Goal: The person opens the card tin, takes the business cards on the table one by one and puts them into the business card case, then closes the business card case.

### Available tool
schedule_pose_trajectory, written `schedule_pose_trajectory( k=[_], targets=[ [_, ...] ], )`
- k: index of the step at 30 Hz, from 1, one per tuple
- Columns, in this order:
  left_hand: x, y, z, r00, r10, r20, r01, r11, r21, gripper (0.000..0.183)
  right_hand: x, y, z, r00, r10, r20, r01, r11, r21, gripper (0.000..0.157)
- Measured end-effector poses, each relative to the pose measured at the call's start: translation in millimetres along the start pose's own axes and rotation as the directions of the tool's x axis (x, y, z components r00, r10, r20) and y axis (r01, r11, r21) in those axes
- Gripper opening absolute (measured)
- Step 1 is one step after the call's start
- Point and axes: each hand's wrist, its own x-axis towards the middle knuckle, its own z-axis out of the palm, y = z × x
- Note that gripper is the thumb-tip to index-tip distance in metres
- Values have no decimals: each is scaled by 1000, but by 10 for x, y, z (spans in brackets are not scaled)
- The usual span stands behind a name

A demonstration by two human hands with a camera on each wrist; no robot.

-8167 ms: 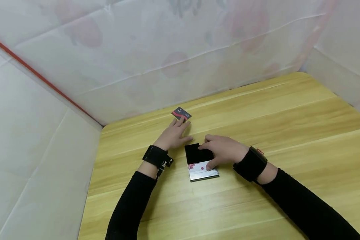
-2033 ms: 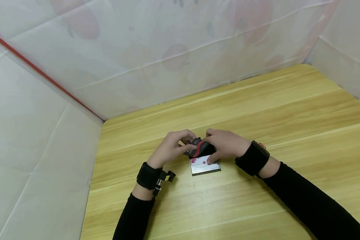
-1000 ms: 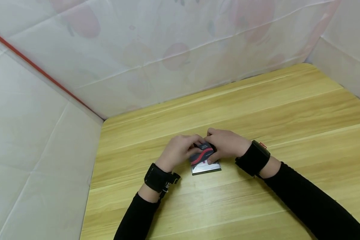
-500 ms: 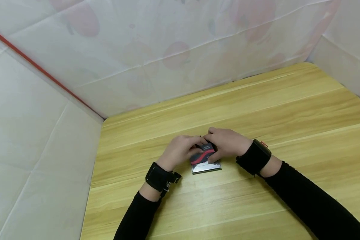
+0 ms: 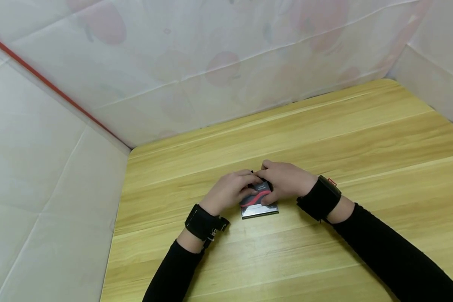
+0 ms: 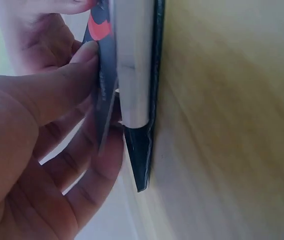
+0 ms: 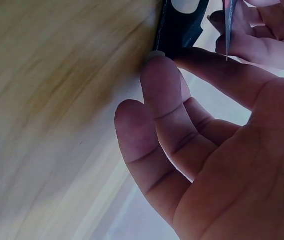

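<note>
A business card case (image 5: 259,211), with a silvery front part and a black part behind it, lies on the table between my hands. My left hand (image 5: 226,191) pinches a dark grey business card (image 5: 257,198) with a red wavy band, thumb on top and fingers beneath. The card overlaps the silvery part in the head view; in the left wrist view the card (image 6: 107,80) stands at a slight angle close against the case (image 6: 134,65). My right hand (image 5: 287,180) holds the case by its right side, thumb at the front and fingers at the back, partly hiding the black part.
The wooden table (image 5: 324,251) reaches back to a pale fabric wall (image 5: 196,75) with faded pink prints. Another white wall (image 5: 49,167) stands along the left side, with a red strip (image 5: 60,90) at the fold.
The card, earlier flat on the table near the back under my left fingers, was picked up and brought over the case. In the last second it shifted only slightly. My right hand stayed at the case.
</note>
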Motion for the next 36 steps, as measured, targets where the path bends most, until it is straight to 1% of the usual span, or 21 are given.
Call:
schedule_pose_trajectory(
  k=[3,6,8,10,12,14,17,21,25,27,29,31,32,34,36],
  targets=[
    [1,5,3,1000,-14,-9,14,1000,25,27,0,0,-5,1000,-2,-2,2,1000,6,63],
    [5,10,6,1000,0,-2,0,1000,27,27,-1,-8,-11,1000,2,-3,-2,1000,12,64],
    [10,8,15,999,25,27,-25,1000,7,26,2,-13,-8,1000,3,-1,-3,1000,16,62],
    [14,8,22,997,49,67,-47,999,-24,22,6,-15,-2,1000,10,6,-10,1000,15,60],
    [16,6,31,993,49,104,-44,998,-50,18,13,-15,2,1000,15,12,-15,1000,19,60],
    [13,8,32,992,36,124,-27,997,-70,14,17,-15,5,1000,17,17,-17,1000,24,63],
    [5,10,33,991,11,130,0,996,-84,12,21,-16,2,1000,22,22,-23,999,32,69],
    [-1,5,40,992,13,129,1,994,-108,15,28,-18,4,999,23,33,-24,999,36,72],
    [-7,-2,32,992,8,127,15,984,-180,21,25,-12,12,999,22,35,-23,999,44,80],
    [-12,-14,11,993,-1,122,28,977,-214,21,22,-2,13,999,21,32,-22,999,42,85],
    [-18,-29,-31,995,-12,97,33,975,-218,19,19,13,15,999,23,29,-24,999,46,90],
    [-25,-58,-84,998,-31,45,39,984,-176,17,17,29,17,999,29,22,-30,998,47,94],
    [-30,-76,-114,999,-41,9,42,988,-148,16,14,35,16,999,30,22,-31,998,49,97],
    [-48,-114,-175,995,-69,-70,63,994,-90,15,15,46,16,999,34,23,-35,998,54,102],
    [-70,-156,-226,985,-100,-142,94,995,-43,15,19,49,14,999,35,22,-36,998,54,108]
  ],
)
